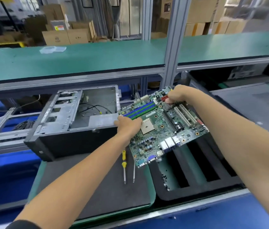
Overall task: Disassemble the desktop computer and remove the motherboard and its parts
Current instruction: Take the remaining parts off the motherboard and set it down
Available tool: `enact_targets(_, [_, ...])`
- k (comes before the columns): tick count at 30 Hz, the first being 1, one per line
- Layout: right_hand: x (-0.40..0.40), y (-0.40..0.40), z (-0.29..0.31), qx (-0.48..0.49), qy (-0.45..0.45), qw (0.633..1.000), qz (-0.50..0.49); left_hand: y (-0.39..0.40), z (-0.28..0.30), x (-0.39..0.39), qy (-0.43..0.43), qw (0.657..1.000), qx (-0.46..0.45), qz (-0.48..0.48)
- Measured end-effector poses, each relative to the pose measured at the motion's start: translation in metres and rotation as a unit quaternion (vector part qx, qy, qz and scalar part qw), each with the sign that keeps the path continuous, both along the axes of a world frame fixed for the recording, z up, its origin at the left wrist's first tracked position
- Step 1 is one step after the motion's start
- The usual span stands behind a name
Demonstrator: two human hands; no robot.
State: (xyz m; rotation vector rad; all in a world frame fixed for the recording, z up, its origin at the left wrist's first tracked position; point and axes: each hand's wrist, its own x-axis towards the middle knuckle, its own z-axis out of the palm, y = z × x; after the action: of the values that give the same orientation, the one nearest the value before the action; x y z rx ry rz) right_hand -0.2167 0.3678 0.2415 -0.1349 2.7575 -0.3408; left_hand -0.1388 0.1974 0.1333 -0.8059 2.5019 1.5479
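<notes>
The green motherboard (162, 124) is out of the case and held in the air above the work mat and the black foam tray. It carries blue and green memory slots, a bare CPU socket, white expansion slots and rear ports. My left hand (128, 124) grips the board's left edge beside the CPU socket. My right hand (178, 94) grips its far edge, fingers curled by the red connectors and a small heatsink. The open metal computer case (74, 119) lies on its side to the left, holding only loose black cables.
Two yellow-handled screwdrivers (124, 164) lie on the dark mat (97, 187) below the board. The black foam tray (195, 172) with long slots sits at the right, small screws on it. A green shelf (81, 60) runs across behind, with a metal post (170, 52).
</notes>
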Motion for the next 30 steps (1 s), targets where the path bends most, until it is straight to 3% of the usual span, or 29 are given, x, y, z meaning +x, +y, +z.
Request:
enact_targets(7, [-0.049, 0.073, 0.007, 0.006, 0.033, 0.999, -0.016, 0.085, -0.019, -0.051, -0.011, 0.995, 0.096, 0.006])
enact_targets(15, [-0.067, 0.099, -0.014, -0.006, 0.081, 0.996, -0.034, 0.128, -0.066, -0.074, 0.030, 0.974, 0.222, 0.024])
enact_targets(16, [-0.072, 0.102, -0.016, 0.033, 0.104, 0.994, -0.020, 0.132, -0.071, -0.077, 0.028, 0.971, 0.236, 0.022])
enact_targets(20, [-0.083, 0.110, -0.026, 0.066, 0.147, 0.986, -0.041, 0.145, -0.083, -0.093, 0.011, 0.961, 0.278, 0.000])
enact_targets(30, [-0.094, 0.125, -0.054, 0.123, 0.129, 0.981, -0.073, 0.174, -0.115, -0.115, -0.080, 0.935, 0.344, -0.044])
